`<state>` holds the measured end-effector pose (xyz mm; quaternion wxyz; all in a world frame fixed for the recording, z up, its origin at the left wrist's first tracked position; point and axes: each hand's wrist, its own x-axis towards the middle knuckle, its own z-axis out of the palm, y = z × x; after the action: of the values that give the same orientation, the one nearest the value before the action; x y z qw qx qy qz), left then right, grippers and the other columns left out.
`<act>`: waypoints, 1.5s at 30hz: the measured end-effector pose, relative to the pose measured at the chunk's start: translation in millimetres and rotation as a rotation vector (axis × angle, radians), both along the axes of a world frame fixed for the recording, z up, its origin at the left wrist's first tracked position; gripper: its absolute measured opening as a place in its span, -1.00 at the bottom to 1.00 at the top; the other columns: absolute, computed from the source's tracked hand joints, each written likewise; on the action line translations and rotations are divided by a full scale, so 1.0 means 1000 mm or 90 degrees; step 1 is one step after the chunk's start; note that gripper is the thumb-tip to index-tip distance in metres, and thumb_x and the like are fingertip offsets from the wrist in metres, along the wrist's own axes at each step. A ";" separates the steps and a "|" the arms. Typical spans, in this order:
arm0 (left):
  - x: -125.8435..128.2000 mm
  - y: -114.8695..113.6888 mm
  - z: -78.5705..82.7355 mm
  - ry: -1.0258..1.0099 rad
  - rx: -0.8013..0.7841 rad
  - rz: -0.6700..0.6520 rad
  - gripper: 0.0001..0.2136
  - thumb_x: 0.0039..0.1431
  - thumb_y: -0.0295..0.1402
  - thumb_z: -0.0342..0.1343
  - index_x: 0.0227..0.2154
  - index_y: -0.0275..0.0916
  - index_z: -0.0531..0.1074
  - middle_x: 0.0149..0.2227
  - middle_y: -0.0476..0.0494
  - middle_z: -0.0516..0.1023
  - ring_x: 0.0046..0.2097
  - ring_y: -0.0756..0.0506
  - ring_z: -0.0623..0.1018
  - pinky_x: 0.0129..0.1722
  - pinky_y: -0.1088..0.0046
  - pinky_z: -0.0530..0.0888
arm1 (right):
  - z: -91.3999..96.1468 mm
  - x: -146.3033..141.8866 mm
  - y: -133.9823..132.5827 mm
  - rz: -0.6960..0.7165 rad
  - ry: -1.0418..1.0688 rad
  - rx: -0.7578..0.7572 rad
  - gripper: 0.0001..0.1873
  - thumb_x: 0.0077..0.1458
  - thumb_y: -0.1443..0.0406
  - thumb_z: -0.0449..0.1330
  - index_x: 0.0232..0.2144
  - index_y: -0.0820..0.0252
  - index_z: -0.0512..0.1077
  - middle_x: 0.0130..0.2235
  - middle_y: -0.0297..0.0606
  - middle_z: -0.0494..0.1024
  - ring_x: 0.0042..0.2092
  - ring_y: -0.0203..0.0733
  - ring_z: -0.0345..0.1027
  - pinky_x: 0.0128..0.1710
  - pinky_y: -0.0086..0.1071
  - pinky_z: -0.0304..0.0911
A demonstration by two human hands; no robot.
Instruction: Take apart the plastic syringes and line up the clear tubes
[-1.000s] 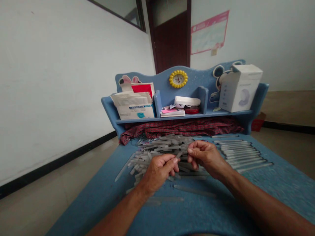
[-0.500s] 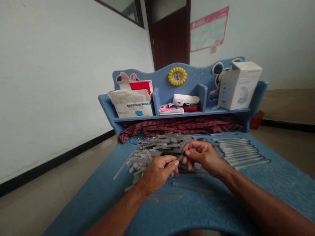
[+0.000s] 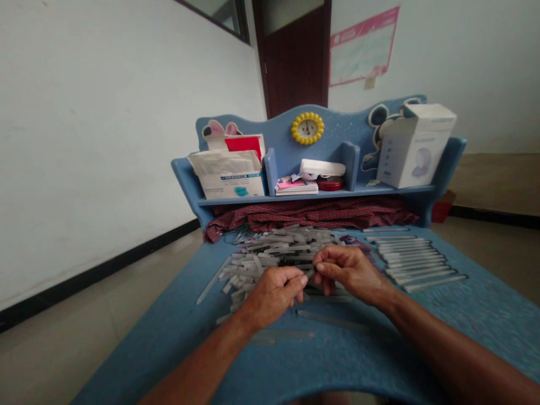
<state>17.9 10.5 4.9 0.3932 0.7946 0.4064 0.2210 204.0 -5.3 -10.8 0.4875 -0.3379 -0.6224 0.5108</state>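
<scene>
Over the middle of the counter (image 3: pixel 169 349), just on the near side of the heap, a short frosted pen piece (image 3: pixel 310 274) sits between both hands. Thumb and forefinger of the left hand (image 3: pixel 276 292) are closed on its near end; those of the right hand (image 3: pixel 343 271) pinch the dark tip at its other end, the remaining fingers curled below. Whether that tip is a separate part is too small to tell. For so slight a piece, good handling would mean gripping close to the tip, keeping both ends in one line and pressing straight, with the left hand as the steady one. Around and beyond lies the heap of frosted pen parts (image 3: pixel 265 261); toward the far right corner a row of pens (image 3: pixel 415 260) lies side by side, and a loose tube (image 3: pixel 331 320) rests nearer the front edge. Against the frame from a second ago, the right hand's fingertips, then apart from the left's piece, now meet it, and more of a purplish patterned item (image 3: pixel 355 243) shows behind the right hand; the row looks unchanged.
</scene>
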 end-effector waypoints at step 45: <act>-0.001 -0.002 0.001 0.109 0.220 -0.034 -0.78 0.16 -0.37 -0.07 -0.50 -0.29 0.42 -0.55 0.03 0.35 -0.44 0.01 0.38 -0.43 0.54 0.24 | 0.001 0.008 -0.001 -0.040 -0.293 0.060 -0.62 0.07 0.06 0.11 -0.60 0.21 0.33 -0.65 -0.41 0.29 -0.62 -0.38 0.18 -0.66 -0.53 0.02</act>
<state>16.9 8.2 6.1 0.2203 0.8769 0.3730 0.2083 212.1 -5.9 -10.0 0.3639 -0.4414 -0.7294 0.3751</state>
